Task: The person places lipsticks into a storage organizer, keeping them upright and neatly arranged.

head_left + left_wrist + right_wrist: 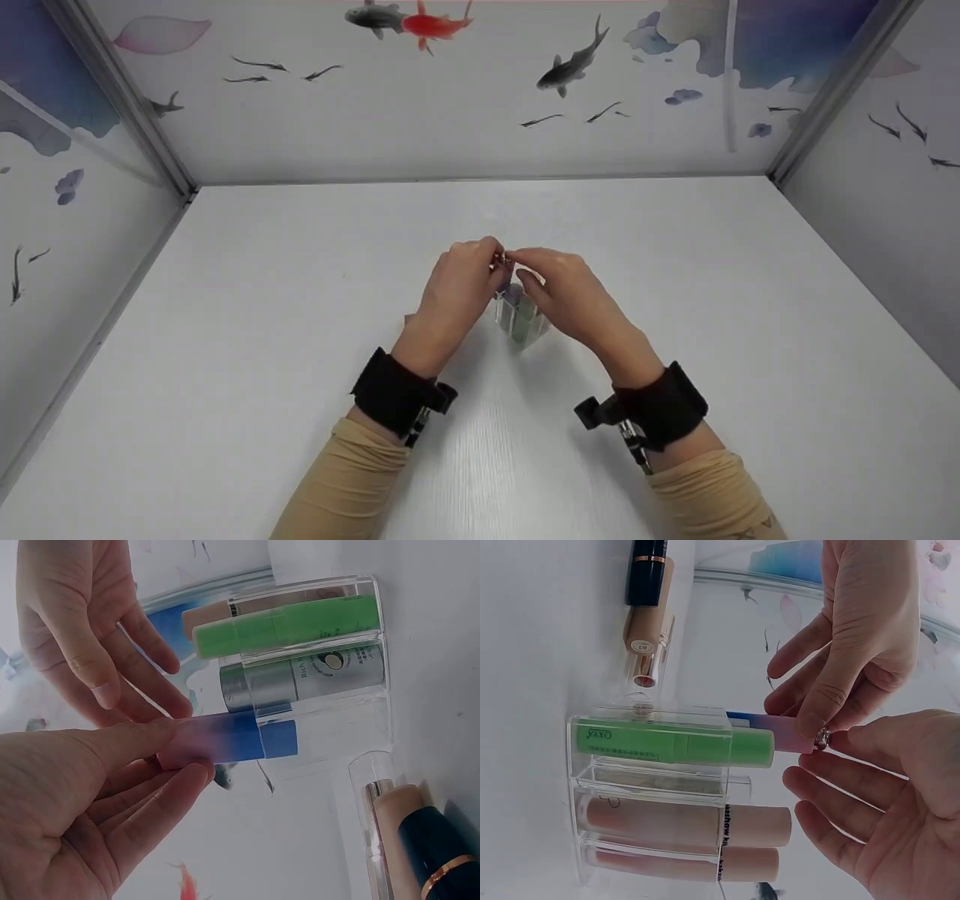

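Observation:
My left hand (463, 274) pinches a blue-to-pink cosmetic tube (225, 737) between thumb and fingers. The tube's blue end lies at the mouth of a clear organizer (532, 337), and its pink end carries a silvery ornament (822, 738). Loosely bent, my right hand (574, 289) has one fingertip at that ornament, the other fingers spread beside it. Within the organizer stand a green tube (285, 624), a silver tube (300, 679) with a coconut picture, and pale pink tubes (690, 821).
Next to the organizer, on the left hand's side, stand a dark-capped beige bottle (442, 851) and a clear slim tube (375, 825). The white table (285, 247) is bounded by printed panels (465, 112) at the back and sides.

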The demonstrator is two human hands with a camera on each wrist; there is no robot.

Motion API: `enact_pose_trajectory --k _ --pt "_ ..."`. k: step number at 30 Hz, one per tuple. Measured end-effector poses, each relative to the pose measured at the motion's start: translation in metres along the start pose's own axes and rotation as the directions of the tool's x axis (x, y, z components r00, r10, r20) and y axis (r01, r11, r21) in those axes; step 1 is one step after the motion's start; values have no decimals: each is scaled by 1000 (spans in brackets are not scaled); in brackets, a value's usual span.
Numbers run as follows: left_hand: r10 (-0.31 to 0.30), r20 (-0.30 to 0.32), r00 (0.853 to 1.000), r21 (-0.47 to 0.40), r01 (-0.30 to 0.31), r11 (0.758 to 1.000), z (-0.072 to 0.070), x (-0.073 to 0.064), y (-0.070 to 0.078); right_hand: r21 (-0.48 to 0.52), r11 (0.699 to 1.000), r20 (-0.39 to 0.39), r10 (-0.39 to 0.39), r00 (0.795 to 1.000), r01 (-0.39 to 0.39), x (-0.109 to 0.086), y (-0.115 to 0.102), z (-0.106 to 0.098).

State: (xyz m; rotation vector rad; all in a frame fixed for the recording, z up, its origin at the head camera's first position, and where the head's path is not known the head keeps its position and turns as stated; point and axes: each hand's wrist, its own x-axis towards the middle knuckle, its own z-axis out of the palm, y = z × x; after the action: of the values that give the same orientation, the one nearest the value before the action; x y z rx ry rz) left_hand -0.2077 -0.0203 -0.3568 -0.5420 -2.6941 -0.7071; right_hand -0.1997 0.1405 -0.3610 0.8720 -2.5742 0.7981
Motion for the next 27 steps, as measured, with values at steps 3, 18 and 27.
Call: enact_pose_trajectory --k 3,18,27 --pt "-6 18 1000 11 6 1000 1 0 -1 -10 1000 32 10 999 -10 1 1 1" --pt "-56 80 995 42 53 998 8 1 -3 -35 999 89 21 996 -18 3 6 8" --pt "-84 147 986 72 74 995 10 3 -2 -35 999 116 29 993 -26 2 6 10"
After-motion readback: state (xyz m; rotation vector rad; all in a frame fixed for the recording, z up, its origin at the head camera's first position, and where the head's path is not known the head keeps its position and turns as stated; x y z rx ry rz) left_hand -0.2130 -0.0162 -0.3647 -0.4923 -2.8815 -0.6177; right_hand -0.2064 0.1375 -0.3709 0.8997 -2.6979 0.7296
